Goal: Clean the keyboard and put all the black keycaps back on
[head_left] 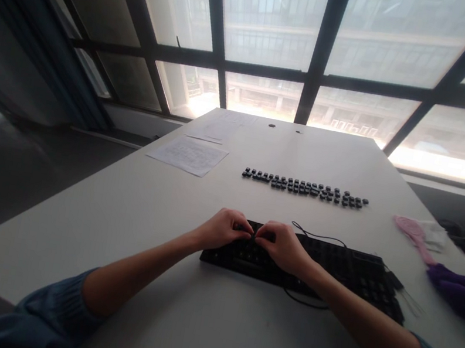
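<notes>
A black keyboard (345, 270) lies on the white table (164, 210) in front of me, with its thin black cable looping behind and under it. My left hand (220, 230) and my right hand (285, 247) meet over the keyboard's left end, fingers curled and pinched together at its back edge. What sits between the fingertips is too small and dark to name. Further back on the table, several loose black keycaps (304, 188) lie in neat rows.
Printed paper sheets (188, 155) lie at the table's far left. At the right edge are a pink brush-like tool (415, 235) and a purple cloth or glove (462, 292). Large windows fill the wall behind the table.
</notes>
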Demonstrator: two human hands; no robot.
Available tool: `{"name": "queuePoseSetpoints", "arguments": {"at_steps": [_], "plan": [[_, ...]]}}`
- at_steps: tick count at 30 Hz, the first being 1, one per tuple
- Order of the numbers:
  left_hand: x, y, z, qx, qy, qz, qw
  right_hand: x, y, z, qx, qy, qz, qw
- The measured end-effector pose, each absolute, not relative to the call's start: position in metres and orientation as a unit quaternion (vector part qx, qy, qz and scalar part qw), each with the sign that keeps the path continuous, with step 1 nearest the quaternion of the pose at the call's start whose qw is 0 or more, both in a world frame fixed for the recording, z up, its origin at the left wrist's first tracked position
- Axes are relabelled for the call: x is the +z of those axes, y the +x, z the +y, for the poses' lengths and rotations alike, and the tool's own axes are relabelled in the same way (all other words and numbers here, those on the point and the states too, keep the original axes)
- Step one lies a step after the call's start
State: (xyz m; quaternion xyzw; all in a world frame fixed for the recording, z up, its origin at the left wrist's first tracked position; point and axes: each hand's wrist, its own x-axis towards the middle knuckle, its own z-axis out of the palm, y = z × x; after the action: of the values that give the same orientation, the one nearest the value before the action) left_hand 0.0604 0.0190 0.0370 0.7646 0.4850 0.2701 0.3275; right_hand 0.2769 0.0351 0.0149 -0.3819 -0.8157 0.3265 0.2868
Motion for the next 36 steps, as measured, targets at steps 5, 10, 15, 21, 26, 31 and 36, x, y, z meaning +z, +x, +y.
{"name": "queuePoseSetpoints", "arguments": {"at_steps": [5, 10, 15, 21, 26, 31, 36], "plan": [[0.038, 0.059, 0.019, 0.27, 0.778, 0.474, 0.312, 0.014, 0.275, 0.033, 0.303, -0.368, -0.828, 0.296], [0.037, 0.06, 0.017, 0.266, 0.8, 0.463, 0.271, 0.01, 0.275, 0.032, 0.279, -0.358, -0.836, 0.308], [0.033, 0.062, 0.014, 0.269, 0.814, 0.459, 0.235, 0.006, 0.274, 0.03, 0.271, -0.351, -0.838, 0.317], [0.03, 0.062, 0.013, 0.253, 0.833, 0.444, 0.211, 0.005, 0.274, 0.028, 0.266, -0.339, -0.841, 0.326], [0.034, 0.059, 0.003, 0.227, 0.86, 0.42, 0.179, 0.006, 0.274, 0.026, 0.264, -0.329, -0.845, 0.328], [0.034, 0.056, -0.011, 0.206, 0.872, 0.423, 0.136, 0.013, 0.275, 0.022, 0.253, -0.322, -0.858, 0.311], [0.03, 0.056, -0.015, 0.205, 0.874, 0.427, 0.107, 0.017, 0.276, 0.02, 0.19, -0.327, -0.881, 0.285]]}}
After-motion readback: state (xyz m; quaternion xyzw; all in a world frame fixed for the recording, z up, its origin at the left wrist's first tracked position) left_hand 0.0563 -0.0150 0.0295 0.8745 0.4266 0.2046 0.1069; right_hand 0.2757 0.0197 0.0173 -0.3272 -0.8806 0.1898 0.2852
